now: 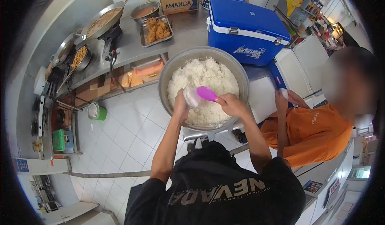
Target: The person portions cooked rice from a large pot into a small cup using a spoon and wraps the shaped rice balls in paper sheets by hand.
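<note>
A large round metal pot [164,100] full of white rice [210,74] stands in the middle. Over its near left part my left hand [181,104] holds a small clear plastic bag [191,96] with white contents, probably rice. My right hand [232,104] grips the handle end of a pink scoop [206,93], fingers closed around it. The scoop's broad end is beside the mouth of the bag, above the rice.
A blue cooler [248,28] stands behind the pot. A person in an orange shirt [317,132] is at the right, beside an open cooler [290,70]. Fried food on a tray [157,30], pans [105,19] and a box [179,4] line the counter.
</note>
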A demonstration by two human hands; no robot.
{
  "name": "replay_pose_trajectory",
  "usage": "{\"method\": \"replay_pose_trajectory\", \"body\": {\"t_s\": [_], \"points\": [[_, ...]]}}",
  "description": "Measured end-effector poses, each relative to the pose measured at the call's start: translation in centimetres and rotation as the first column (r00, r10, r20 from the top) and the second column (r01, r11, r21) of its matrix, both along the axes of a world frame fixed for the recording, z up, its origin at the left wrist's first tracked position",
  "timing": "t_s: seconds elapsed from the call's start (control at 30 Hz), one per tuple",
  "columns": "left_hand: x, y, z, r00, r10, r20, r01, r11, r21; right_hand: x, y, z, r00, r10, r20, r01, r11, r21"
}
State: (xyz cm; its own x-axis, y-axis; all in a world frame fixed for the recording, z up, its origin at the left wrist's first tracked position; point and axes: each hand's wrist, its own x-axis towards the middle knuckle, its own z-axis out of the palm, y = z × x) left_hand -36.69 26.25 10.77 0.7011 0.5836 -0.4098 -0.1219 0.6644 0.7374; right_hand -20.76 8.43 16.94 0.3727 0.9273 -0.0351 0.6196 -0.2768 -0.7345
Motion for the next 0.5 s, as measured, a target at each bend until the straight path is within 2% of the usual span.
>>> {"method": "replay_pose_trajectory", "body": {"t_s": [0.03,0.13,0.2,0.23,0.3,0.33,0.37,0.43,0.47,0.5], "points": [[-0.2,0.1,0.7,0.999,0.025,0.041,-0.022,0.998,-0.054,0.4,-0.9,0.0,0.999,-0.041,0.030,0.040,0.999,0.034],[-1.4,-0.4,2.9,0.976,0.039,0.216,0.004,0.981,-0.193,0.1,-6.1,0.8,0.978,-0.179,-0.106,0.185,0.982,0.044],[-2.0,-1.3,3.7,0.947,0.000,0.322,0.074,0.973,-0.217,-1.3,-10.6,0.1,0.909,-0.317,-0.272,0.311,0.948,-0.064],[-1.7,-2.2,4.3,0.942,-0.001,0.335,0.087,0.966,-0.242,-2.2,-13.0,-0.2,0.851,-0.398,-0.342,0.378,0.917,-0.126],[-0.7,-4.8,5.2,0.935,-0.003,0.353,0.122,0.941,-0.314,-4.1,-18.3,-3.4,0.742,-0.411,-0.529,0.419,0.901,-0.112],[0.0,-6.1,5.0,0.921,-0.028,0.388,0.190,0.903,-0.385,-5.2,-21.1,-5.0,0.697,-0.515,-0.499,0.475,0.853,-0.216],[0.7,-7.8,4.8,0.898,-0.067,0.434,0.281,0.848,-0.449,-6.2,-23.9,-6.2,0.592,-0.575,-0.565,0.501,0.811,-0.300],[2.2,-11.7,4.5,0.840,-0.109,0.531,0.433,0.724,-0.536,-8.1,-29.1,-9.4,0.462,-0.677,-0.572,0.559,0.724,-0.406],[3.5,-13.8,3.7,0.859,-0.155,0.487,0.453,0.674,-0.584,-8.9,-31.9,-11.7,0.364,-0.712,-0.601,0.577,0.679,-0.454],[4.4,-15.8,3.3,0.832,-0.210,0.514,0.519,0.622,-0.587,-9.9,-34.7,-14.2,0.262,-0.737,-0.624,0.587,0.635,-0.503]]}}
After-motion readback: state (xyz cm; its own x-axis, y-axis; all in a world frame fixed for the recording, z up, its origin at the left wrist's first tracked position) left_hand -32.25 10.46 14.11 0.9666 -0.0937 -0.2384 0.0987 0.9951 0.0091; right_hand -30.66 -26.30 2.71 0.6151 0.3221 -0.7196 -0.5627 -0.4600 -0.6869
